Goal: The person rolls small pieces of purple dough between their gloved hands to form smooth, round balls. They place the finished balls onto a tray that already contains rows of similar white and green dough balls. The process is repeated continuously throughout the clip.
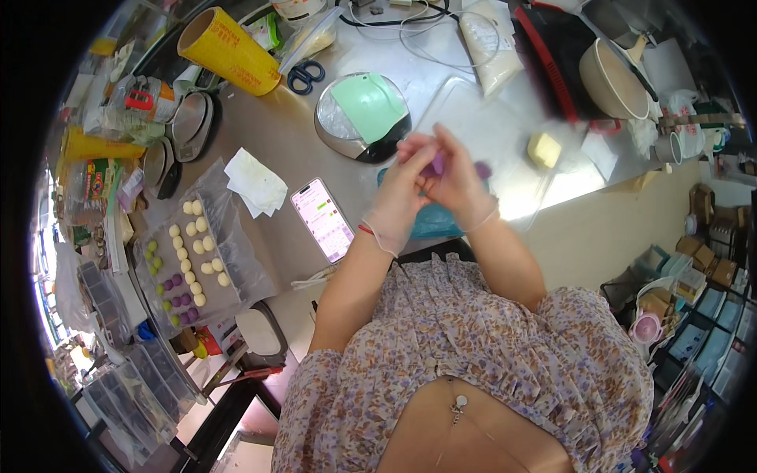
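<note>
My left hand (403, 186) and my right hand (458, 183), both in thin clear gloves, meet above the steel table. Between their fingers is a piece of purple dough (436, 164), partly hidden. Another purple lump (483, 170) shows just beyond my right hand. Beneath them lies a teal plastic sheet or bag (434, 222), mostly covered by my hands. Ahead, a kitchen scale (378, 155) bears a green sheet (368, 106). A yellow dough block (544, 150) sits on the clear mat (502, 130) to the right.
Left are a phone (323, 220), paper towels (255, 181) and a plastic-lined tray (227, 236) with rows of cream, purple and green balls. Scissors (306, 77), a yellow roll (227, 50) and smaller scales (192, 124) stand farther back. A pot (615, 80) is at right.
</note>
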Demonstrator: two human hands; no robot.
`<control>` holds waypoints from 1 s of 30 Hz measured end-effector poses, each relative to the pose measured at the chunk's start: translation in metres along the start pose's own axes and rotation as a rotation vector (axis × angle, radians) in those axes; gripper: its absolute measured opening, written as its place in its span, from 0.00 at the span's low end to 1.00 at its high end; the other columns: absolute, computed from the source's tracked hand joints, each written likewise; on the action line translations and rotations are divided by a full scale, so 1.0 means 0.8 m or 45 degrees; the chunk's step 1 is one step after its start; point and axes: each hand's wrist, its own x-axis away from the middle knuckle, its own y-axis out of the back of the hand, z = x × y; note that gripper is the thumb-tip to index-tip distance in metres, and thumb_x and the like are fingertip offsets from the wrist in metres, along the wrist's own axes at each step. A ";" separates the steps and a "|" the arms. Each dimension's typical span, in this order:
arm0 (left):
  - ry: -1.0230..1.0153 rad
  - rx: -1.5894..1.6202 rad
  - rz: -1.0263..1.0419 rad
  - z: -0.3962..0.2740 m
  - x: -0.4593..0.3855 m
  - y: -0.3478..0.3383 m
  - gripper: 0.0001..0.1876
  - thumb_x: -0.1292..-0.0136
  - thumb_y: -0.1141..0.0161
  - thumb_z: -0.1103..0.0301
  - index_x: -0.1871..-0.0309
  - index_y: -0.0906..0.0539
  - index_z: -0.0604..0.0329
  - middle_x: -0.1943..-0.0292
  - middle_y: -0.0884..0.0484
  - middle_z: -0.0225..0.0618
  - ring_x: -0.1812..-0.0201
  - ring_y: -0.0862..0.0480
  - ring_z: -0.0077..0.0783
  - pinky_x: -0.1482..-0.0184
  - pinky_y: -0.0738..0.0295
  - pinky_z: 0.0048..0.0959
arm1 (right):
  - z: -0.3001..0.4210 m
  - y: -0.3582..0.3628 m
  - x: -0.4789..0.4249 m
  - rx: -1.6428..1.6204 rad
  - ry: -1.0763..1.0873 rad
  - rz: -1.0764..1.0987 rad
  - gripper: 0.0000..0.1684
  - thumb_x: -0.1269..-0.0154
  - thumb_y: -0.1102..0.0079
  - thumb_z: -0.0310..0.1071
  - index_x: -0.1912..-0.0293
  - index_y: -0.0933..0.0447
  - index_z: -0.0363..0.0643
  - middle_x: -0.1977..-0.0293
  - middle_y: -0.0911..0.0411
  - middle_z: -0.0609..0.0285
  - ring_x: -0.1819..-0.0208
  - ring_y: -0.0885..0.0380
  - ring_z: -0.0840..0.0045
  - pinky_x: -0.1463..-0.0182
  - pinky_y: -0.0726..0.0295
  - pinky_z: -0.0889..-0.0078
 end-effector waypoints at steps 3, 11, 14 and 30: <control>-0.129 -0.225 -0.019 0.005 0.003 -0.004 0.15 0.35 0.37 0.60 0.49 0.21 0.54 0.56 0.20 0.28 0.57 0.21 0.21 0.55 0.26 0.20 | -0.004 0.001 -0.008 0.103 0.099 -0.213 0.28 0.26 0.57 0.52 0.64 0.21 0.35 0.68 0.18 0.49 0.66 0.19 0.65 0.59 0.17 0.68; -0.348 -0.282 0.091 0.009 0.007 -0.012 0.15 0.33 0.40 0.70 0.45 0.23 0.65 0.55 0.20 0.31 0.53 0.22 0.22 0.49 0.27 0.20 | -0.003 -0.030 0.008 0.308 0.261 -0.306 0.35 0.25 0.65 0.60 0.76 0.30 0.41 0.80 0.25 0.52 0.79 0.26 0.70 0.74 0.25 0.68; -0.332 -0.332 0.049 0.009 0.008 -0.009 0.15 0.34 0.40 0.71 0.46 0.23 0.65 0.56 0.20 0.31 0.53 0.22 0.22 0.50 0.27 0.21 | -0.005 -0.040 0.015 0.421 0.250 -0.364 0.36 0.24 0.67 0.60 0.77 0.32 0.41 0.82 0.26 0.53 0.80 0.27 0.71 0.76 0.26 0.68; -0.244 0.202 -0.067 0.010 0.006 -0.019 0.16 0.27 0.50 0.56 0.45 0.27 0.56 0.49 0.22 0.33 0.44 0.23 0.29 0.43 0.26 0.35 | 0.004 -0.004 0.004 0.024 0.119 0.278 0.21 0.27 0.51 0.34 0.39 0.32 0.35 0.40 0.29 0.47 0.41 0.26 0.59 0.38 0.24 0.59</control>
